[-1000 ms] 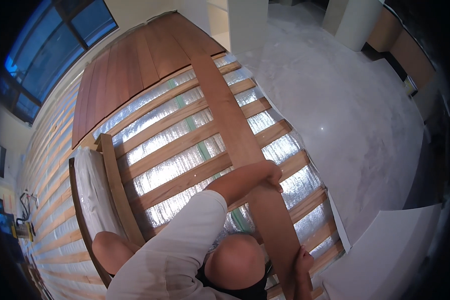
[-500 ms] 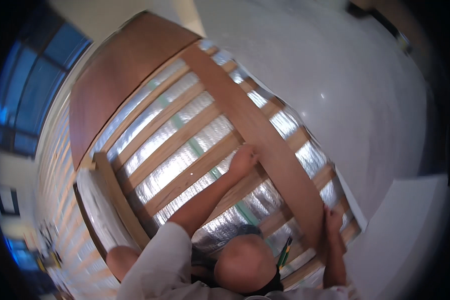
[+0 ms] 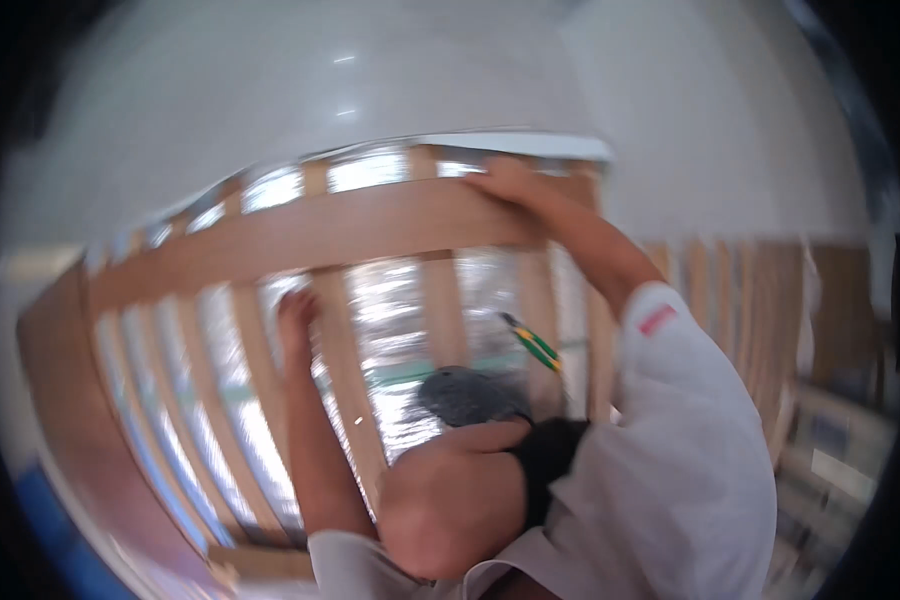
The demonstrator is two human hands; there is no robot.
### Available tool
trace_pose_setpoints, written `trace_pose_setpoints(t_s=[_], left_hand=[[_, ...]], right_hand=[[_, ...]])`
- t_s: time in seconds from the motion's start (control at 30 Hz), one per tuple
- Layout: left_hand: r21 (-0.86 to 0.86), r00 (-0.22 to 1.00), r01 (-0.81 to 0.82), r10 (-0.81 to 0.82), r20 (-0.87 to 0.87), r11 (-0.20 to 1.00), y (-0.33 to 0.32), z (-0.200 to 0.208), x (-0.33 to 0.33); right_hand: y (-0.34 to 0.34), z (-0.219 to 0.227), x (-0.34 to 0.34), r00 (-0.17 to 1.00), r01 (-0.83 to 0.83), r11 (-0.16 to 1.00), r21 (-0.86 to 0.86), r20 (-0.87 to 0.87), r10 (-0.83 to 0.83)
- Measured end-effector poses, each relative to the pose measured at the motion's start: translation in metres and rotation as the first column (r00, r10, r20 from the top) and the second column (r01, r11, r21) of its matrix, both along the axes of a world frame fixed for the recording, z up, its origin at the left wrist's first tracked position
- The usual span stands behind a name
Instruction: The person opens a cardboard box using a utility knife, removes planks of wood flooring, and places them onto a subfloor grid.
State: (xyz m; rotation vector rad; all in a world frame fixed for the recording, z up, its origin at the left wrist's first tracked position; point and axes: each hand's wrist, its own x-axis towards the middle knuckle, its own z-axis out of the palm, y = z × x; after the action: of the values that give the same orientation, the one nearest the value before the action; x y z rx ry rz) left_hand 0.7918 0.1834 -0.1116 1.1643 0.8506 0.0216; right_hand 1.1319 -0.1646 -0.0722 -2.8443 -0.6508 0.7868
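Note:
A long brown wooden plank (image 3: 340,228) lies across a row of pale battens, with silver foil sheeting (image 3: 390,300) showing between them. My right hand (image 3: 515,182) reaches over the plank near its right end, with its fingers closed along the far edge. My left hand (image 3: 298,310) is just below the plank's near edge, left of the middle. Its fingers are smeared by motion, and whether they touch the plank is unclear. A cutting tool, perhaps pliers, with green and yellow handles (image 3: 535,345) stands near my knee, right of my grey shoe (image 3: 460,395).
Reddish-brown boards (image 3: 80,370) cover the battens on the left. Beyond the plank is a pale grey surface (image 3: 300,90), with a white strip (image 3: 515,143) along the frame's far edge. More battens (image 3: 740,300) continue at right. A cardboard-coloured box (image 3: 260,562) sits at lower left.
My view has swung round to the right, so the plank now runs nearly crosswise. My left hand is farther left along it, and my right hand has shifted from the plank's end to its far edge.

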Motion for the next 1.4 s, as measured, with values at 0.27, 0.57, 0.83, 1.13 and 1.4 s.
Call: trace_pose_setpoints(t_s=[0.27, 0.57, 0.83, 1.13, 1.4], left_hand=[[0.845, 0.944, 0.109, 0.212, -0.254, 0.523, 0.055, -0.022, 0.0], [0.918, 0.88, 0.3, 0.295, -0.371, 0.26, 0.026, -0.037, 0.03], [0.98, 0.961, 0.113, 0.23, -0.15, 0.166, 0.066, -0.038, 0.043], [0.977, 0.971, 0.073, 0.21, -0.115, 0.201, 0.091, -0.103, 0.062], [0.904, 0.886, 0.417, 0.266, -0.38, -0.096, 0.07, -0.056, 0.109]], right_hand=[[0.051, 0.012, -0.076, 0.842, -0.436, 0.853, 0.286, 0.465, 0.274], [0.048, -0.021, -0.1, 0.742, -0.611, 0.786, 0.092, 0.413, 0.528], [0.077, -0.028, -0.075, 0.733, -0.617, 0.779, 0.116, 0.444, 0.515], [0.112, -0.05, -0.014, 0.706, -0.668, 0.696, 0.263, 0.517, 0.483], [0.069, -0.026, -0.007, 0.828, -0.496, 0.862, 0.103, 0.355, 0.434]])
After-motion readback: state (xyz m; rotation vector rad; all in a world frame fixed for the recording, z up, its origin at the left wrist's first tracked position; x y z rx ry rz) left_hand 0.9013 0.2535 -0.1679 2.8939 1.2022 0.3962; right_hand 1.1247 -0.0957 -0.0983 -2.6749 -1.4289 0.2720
